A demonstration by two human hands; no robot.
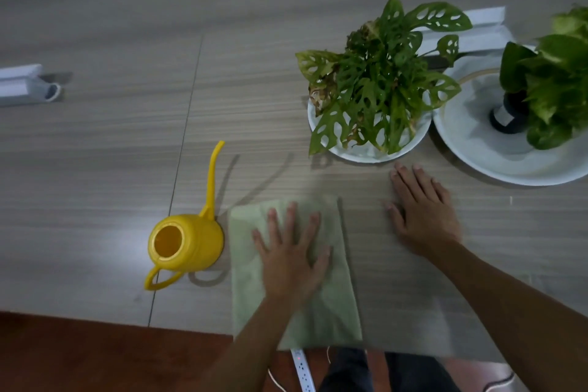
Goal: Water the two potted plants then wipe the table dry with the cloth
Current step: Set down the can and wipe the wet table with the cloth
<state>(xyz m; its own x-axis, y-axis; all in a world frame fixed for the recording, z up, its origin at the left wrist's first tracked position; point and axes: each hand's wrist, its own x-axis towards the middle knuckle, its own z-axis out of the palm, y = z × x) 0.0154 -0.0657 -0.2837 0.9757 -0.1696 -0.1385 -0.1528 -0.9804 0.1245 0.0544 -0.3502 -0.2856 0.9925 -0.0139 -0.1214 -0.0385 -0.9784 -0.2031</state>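
Note:
A pale green cloth [331, 305] lies flat on the wooden table [95, 169], reaching the near edge. My left hand [291, 256] presses flat on it with fingers spread. My right hand [423, 213] rests flat on the bare table to the right of the cloth, just in front of the nearer plant. A yellow watering can [186, 242] with a long spout stands upright left of the cloth, touching it or nearly so. A holey-leaved plant [378, 79] sits in a white pot [366, 154]. A second leafy plant [553, 79] stands in a wide white dish [496, 162] at the right edge.
A white channel-shaped object [28, 84] lies at the far left of the table and another [483, 29] behind the plants. A seam [178, 175] runs across the tabletop. Below the near edge are a red-brown floor [79, 356], a white power strip [304, 371] and my dark-trousered legs.

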